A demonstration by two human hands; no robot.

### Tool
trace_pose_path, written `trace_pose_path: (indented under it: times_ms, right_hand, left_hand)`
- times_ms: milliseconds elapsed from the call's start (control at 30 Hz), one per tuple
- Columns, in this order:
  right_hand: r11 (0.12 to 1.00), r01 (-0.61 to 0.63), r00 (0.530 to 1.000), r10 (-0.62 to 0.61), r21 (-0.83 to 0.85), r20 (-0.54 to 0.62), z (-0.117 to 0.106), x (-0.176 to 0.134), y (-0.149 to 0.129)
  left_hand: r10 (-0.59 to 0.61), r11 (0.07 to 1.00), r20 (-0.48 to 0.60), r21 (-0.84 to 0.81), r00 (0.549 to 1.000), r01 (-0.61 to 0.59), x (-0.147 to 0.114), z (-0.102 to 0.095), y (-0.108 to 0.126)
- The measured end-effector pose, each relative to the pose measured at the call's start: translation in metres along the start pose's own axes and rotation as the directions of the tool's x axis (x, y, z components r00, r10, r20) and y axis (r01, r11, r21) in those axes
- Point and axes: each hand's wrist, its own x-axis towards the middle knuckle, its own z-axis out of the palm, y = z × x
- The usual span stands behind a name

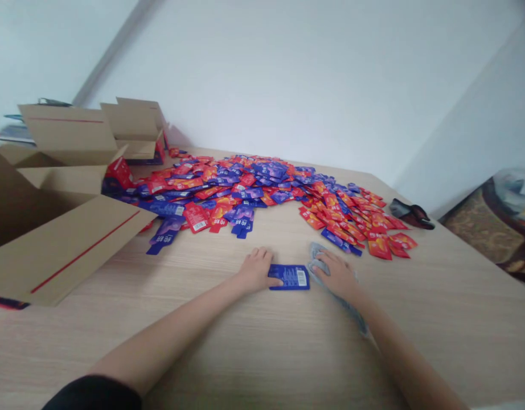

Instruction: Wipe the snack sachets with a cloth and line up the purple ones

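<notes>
A flat blue packet (294, 277) with a white barcode label at its right end lies on the wooden table in front of me. My left hand (257, 271) grips its left end, with the thumb on top and the fingers curled at the edge. Just right of the packet, my right hand (337, 277) is closed on a crumpled grey-blue cloth (317, 250). The cloth's tail trails under the right wrist toward me. Parts of both hands' fingers are hidden.
A wide heap of red and blue packets (262, 173) spreads across the table's (254, 353) back. Open cardboard boxes (87, 250) stand at the left. A dark, glossy object (411, 214) lies near the right edge. Beyond it is a patterned seat (487, 219) with a plastic bag (519, 191).
</notes>
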Motion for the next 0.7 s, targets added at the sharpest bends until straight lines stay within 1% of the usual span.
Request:
trace_pose_path:
  times_ms: [33,100,133,167,200,233,267,300,333,367,400,433,500,533,567,600,633,667,700]
  right_hand:
    - [1.000,-0.001,1.000,0.001,-0.006,-0.005,-0.002,0.001,-0.001]
    - [1.000,0.001,0.996,-0.001,0.002,-0.085,-0.010,0.003,-0.007]
    - [0.999,0.023,0.993,-0.019,0.035,-0.113,-0.016,0.005,-0.012]
    - [0.993,0.068,0.993,-0.059,0.092,-0.105,-0.022,0.007,-0.017]
    - [0.977,0.134,0.991,-0.127,0.168,-0.051,-0.028,0.010,-0.023]
    - [0.945,0.203,0.975,-0.220,0.257,0.041,-0.033,0.013,-0.029]
    - [0.902,0.255,0.937,-0.320,0.348,0.143,-0.037,0.018,-0.036]
    - [0.859,0.284,0.885,-0.406,0.426,0.228,-0.040,0.025,-0.042]
    - [0.830,0.294,0.843,-0.459,0.475,0.280,-0.041,0.032,-0.048]
    - [0.819,0.295,0.827,-0.477,0.492,0.298,-0.041,0.042,-0.054]
    - [0.825,0.297,0.836,-0.468,0.480,0.286,-0.040,0.054,-0.059]
    - [0.843,0.302,0.862,-0.441,0.446,0.250,-0.038,0.067,-0.064]
    - [0.885,0.323,0.912,-0.386,0.334,0.140,-0.036,0.100,-0.074]
    - [0.902,0.340,0.926,-0.371,0.267,0.075,-0.036,0.120,-0.079]
    - [0.914,0.356,0.931,-0.365,0.194,0.010,-0.037,0.141,-0.085]
    - [0.925,0.362,0.932,-0.358,0.116,-0.054,-0.037,0.164,-0.090]
    - [0.936,0.351,0.932,-0.345,0.039,-0.110,-0.038,0.187,-0.095]
    - [0.945,0.325,0.933,-0.325,-0.030,-0.155,-0.037,0.211,-0.099]
    - [0.955,0.285,0.935,-0.296,-0.084,-0.196,-0.034,0.235,-0.101]
  left_hand:
    - [0.013,1.000,0.009,-0.011,1.000,-0.013,0.005,0.000,0.001]
    - [0.065,0.997,0.025,-0.041,0.998,-0.064,0.010,-0.003,0.003]
    - [0.105,0.993,0.038,-0.064,0.994,-0.103,0.010,-0.005,0.004]
    - [0.151,0.985,0.054,-0.090,0.987,-0.146,0.010,-0.010,0.003]
    - [0.198,0.975,0.072,-0.118,0.978,-0.189,0.009,-0.015,0.002]
    - [0.240,0.964,0.087,-0.143,0.967,-0.226,0.008,-0.021,0.000]
    - [0.269,0.955,0.092,-0.158,0.959,-0.252,0.009,-0.027,-0.004]
    - [0.281,0.951,0.083,-0.160,0.956,-0.266,0.010,-0.034,-0.008]
    - [0.280,0.952,0.062,-0.150,0.958,-0.268,0.014,-0.040,-0.013]
    - [0.268,0.956,0.034,-0.134,0.963,-0.261,0.020,-0.046,-0.019]
    - [0.251,0.962,0.008,-0.116,0.968,-0.248,0.028,-0.051,-0.026]
    - [0.233,0.967,-0.008,-0.103,0.972,-0.233,0.038,-0.057,-0.034]
    - [0.211,0.974,-0.053,-0.077,0.976,-0.214,0.067,-0.070,-0.050]
    - [0.200,0.977,-0.093,-0.058,0.975,-0.205,0.083,-0.077,-0.058]
    - [0.187,0.981,-0.168,-0.017,0.968,-0.192,0.100,-0.084,-0.067]
    - [0.160,0.987,-0.257,0.031,0.953,-0.157,0.117,-0.091,-0.075]
    - [0.119,0.992,-0.329,0.083,0.937,-0.097,0.132,-0.098,-0.084]
    - [0.061,0.990,-0.384,0.139,0.921,-0.008,0.145,-0.104,-0.093]
    - [-0.007,0.979,-0.418,0.184,0.908,0.093,0.154,-0.107,-0.102]
